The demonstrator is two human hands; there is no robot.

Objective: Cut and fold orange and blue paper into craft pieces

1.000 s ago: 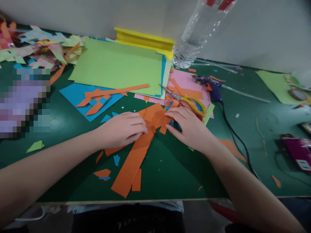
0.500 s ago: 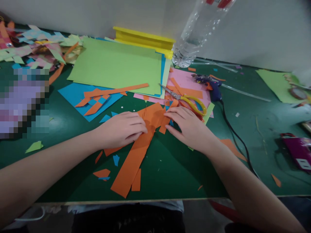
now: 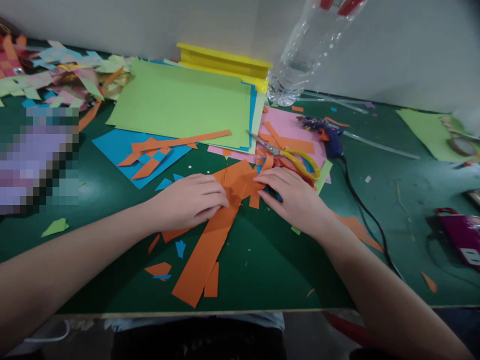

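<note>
A long orange paper strip (image 3: 210,245) lies slantwise on the green table, over other orange pieces. My left hand (image 3: 191,200) rests at its left edge, fingers curled together with the tips against the orange paper. Whatever may be under those fingers is hidden. My right hand (image 3: 290,195) is closed at the fingertips on a small orange-and-blue paper piece (image 3: 255,197), beside the upper end of the strip; much of this piece is covered by the fingers. Just beyond the right hand lie yellow-handled scissors (image 3: 296,157), blades pointing up and left.
Green paper sheets (image 3: 180,102) lie at the back, with a woven orange-and-blue paper shape (image 3: 153,157) on a blue sheet (image 3: 112,145). A glue gun (image 3: 332,137) with a cord, a plastic bottle (image 3: 296,60) and a yellow holder (image 3: 225,62) stand or lie farther back. Paper scraps are scattered about.
The lower end of the small orange-and-blue piece has swung slightly to the right at my right fingertips. My left hand keeps its place on the orange paper.
</note>
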